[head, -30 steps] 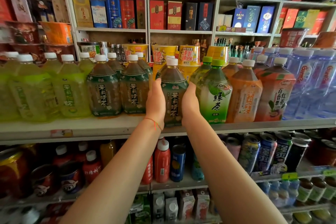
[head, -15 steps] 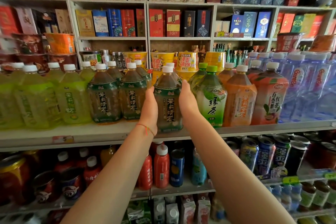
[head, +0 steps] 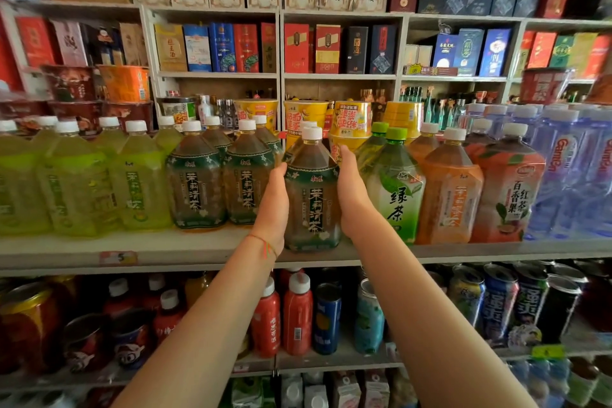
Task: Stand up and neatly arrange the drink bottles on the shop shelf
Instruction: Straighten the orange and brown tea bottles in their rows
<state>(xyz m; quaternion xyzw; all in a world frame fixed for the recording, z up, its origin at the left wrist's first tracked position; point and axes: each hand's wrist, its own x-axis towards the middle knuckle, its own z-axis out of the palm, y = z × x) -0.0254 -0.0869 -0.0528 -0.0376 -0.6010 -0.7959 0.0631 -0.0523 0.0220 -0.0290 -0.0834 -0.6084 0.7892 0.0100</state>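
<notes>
A dark jasmine tea bottle (head: 313, 205) with a white cap stands upright near the front edge of the shelf (head: 185, 253), slightly ahead of its row. My left hand (head: 273, 205) presses flat against its left side and my right hand (head: 351, 195) against its right side, fingers lying straight along the bottle. Two matching jasmine tea bottles (head: 195, 182) stand to the left, past them several yellow-green drink bottles (head: 79, 185). Close on the right stand a green tea bottle (head: 397, 189), an orange tea bottle (head: 448, 192) and a red fruit tea bottle (head: 510, 189).
Large water bottles (head: 569, 172) fill the shelf's right end. Yellow noodle cups (head: 351, 122) stand behind the row. Boxed goods line the upper shelves (head: 218, 74). Below are small red bottles (head: 298, 318) and cans (head: 500, 301).
The jasmine tea bottle stays between my hands at the same spot. My right hand has slid a little higher on its side, and my view has shifted slightly.
</notes>
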